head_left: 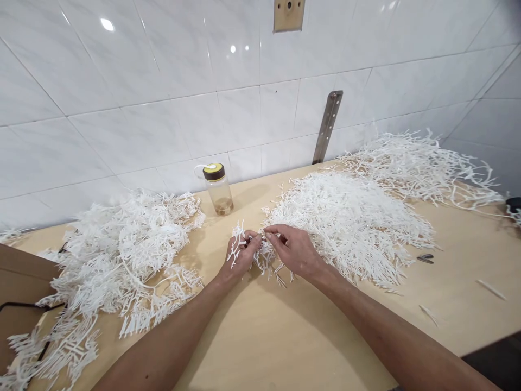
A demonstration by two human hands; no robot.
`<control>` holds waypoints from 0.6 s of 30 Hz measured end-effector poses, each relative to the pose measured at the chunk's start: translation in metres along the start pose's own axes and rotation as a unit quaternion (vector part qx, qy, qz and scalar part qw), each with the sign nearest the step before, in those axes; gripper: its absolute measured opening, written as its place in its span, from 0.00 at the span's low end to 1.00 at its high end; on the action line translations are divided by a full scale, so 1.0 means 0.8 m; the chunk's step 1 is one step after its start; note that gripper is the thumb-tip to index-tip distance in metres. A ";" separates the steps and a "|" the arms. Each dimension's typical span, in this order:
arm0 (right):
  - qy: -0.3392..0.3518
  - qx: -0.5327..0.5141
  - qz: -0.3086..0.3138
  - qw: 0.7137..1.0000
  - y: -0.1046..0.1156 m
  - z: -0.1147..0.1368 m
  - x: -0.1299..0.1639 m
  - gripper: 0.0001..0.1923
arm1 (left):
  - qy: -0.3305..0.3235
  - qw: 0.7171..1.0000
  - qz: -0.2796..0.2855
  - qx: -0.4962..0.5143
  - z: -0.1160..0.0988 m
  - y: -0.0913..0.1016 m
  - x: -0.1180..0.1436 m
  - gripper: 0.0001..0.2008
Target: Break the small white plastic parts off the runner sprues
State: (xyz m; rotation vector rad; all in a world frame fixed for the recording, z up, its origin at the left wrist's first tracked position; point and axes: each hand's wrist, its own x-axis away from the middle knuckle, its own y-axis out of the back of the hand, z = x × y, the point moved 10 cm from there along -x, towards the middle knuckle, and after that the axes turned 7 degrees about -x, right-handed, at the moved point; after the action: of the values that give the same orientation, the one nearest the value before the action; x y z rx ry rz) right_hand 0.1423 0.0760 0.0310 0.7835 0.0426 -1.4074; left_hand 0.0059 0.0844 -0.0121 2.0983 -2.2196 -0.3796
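Note:
My left hand [241,255] and my right hand [293,250] meet over the middle of a light wooden table [285,336]. Both pinch the same white branched plastic piece [260,255], whose thin prongs stick out left of my left hand and below my right. Right behind my right hand lies a big heap of the same white pieces [350,222]. A second heap [126,255] spreads over the table's left side.
A clear bottle with a yellow-and-brown lid [218,189] stands by the tiled wall. A third white heap [419,163] lies far right. Small cutters [425,259] rest on the table at right. A cardboard box [20,293] sits at the left edge.

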 end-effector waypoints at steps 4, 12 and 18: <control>-0.023 -0.019 0.016 0.999 0.000 -0.007 -0.001 0.10 | -0.003 1.000 -0.001 0.001 0.001 0.000 0.000 0.15; -0.040 -0.024 0.038 0.998 -0.001 -0.006 -0.001 0.08 | 0.006 1.000 0.002 -0.011 0.004 -0.001 -0.001 0.16; 0.026 0.053 0.011 0.998 -0.001 0.011 0.003 0.07 | 0.012 1.000 0.009 -0.025 0.005 -0.003 0.001 0.16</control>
State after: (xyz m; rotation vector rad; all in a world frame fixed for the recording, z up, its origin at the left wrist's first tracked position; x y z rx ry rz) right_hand 0.1384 0.0694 0.0361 0.9063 -0.0008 -1.3769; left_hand 0.0072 0.0840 -0.0162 2.0454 -2.1921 -0.4026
